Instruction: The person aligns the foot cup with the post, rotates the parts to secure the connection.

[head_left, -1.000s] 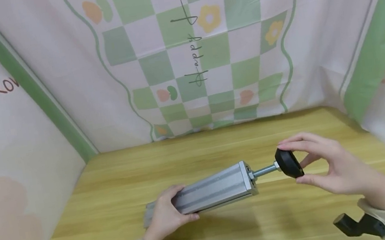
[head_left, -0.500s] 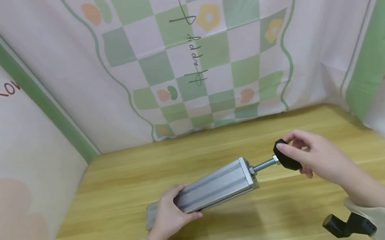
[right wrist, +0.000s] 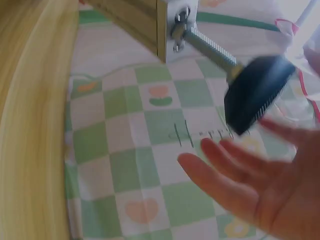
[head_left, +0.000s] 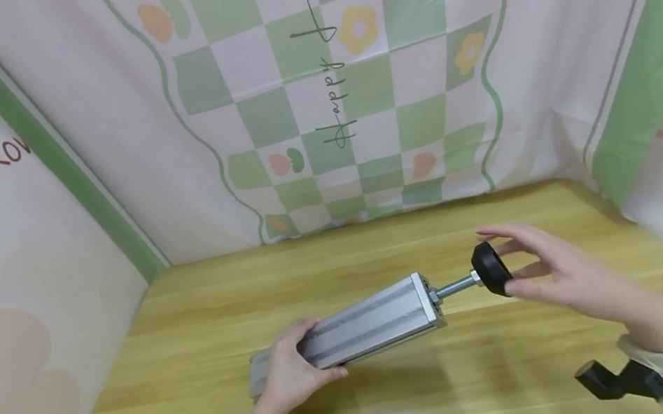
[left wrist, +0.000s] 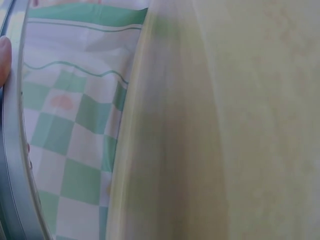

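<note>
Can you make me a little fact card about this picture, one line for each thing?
left grip: holds the silver metal bar
right grip: loosely spread at the black knob
threaded rod: joins the bar's end to the knob
table: yellowish wood
cloth: green-and-white checks, "Happy" written on it

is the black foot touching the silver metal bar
Apart. The head view shows a clear gap between the black foot and the silver metal bar, bridged by the threaded rod.
</note>
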A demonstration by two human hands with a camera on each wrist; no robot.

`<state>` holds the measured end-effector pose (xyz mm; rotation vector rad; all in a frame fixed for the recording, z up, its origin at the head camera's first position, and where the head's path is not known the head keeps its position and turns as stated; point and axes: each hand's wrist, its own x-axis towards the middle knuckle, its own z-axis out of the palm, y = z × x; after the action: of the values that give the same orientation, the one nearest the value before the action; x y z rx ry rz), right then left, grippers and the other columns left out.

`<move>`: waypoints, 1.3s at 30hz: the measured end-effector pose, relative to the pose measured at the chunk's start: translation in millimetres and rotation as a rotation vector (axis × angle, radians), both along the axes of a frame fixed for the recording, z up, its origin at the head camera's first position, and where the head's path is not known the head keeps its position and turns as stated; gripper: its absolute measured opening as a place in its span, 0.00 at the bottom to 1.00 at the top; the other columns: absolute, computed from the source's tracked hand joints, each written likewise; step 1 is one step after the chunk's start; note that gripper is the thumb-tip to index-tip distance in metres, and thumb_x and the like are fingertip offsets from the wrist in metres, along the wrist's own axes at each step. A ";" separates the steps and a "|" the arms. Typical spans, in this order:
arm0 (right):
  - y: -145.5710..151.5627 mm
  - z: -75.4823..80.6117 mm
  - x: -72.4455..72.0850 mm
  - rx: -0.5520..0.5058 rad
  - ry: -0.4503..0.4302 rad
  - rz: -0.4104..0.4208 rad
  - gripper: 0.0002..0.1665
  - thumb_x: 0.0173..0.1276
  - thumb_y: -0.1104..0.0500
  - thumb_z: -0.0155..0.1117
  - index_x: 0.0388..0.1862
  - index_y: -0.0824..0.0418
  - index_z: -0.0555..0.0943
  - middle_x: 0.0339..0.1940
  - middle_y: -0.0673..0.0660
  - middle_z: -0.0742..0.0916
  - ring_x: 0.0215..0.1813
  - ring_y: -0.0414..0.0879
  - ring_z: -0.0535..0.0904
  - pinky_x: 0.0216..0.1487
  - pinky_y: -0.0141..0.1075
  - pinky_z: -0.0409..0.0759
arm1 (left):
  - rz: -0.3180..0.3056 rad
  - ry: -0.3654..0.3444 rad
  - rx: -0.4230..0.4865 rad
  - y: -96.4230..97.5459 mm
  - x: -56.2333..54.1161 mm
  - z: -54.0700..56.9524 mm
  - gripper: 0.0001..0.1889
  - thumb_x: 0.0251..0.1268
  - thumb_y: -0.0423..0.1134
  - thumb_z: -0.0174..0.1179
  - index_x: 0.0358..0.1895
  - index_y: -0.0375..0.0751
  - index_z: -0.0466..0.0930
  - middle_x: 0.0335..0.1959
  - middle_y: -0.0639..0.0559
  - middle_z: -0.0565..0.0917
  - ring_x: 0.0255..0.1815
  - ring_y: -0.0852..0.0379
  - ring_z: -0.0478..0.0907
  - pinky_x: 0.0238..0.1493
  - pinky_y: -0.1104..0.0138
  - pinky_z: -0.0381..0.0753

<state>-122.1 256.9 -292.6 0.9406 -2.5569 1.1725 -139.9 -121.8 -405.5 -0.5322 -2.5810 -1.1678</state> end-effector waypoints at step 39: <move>-7.2 4.7 -2.4 -0.003 -0.398 -0.250 0.20 0.75 0.53 0.49 0.52 0.68 0.72 0.32 0.55 0.81 0.32 0.35 0.77 0.29 0.36 0.83 | -0.022 0.038 -0.039 1.9 -0.6 -0.3 0.40 0.22 0.43 0.83 0.50 0.35 0.80 0.48 0.45 0.83 0.49 0.48 0.80 0.51 0.53 0.78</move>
<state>-124.6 249.6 -287.9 0.3953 -2.8633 1.4000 -140.4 -120.0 -405.8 -0.5867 -2.5764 -1.1052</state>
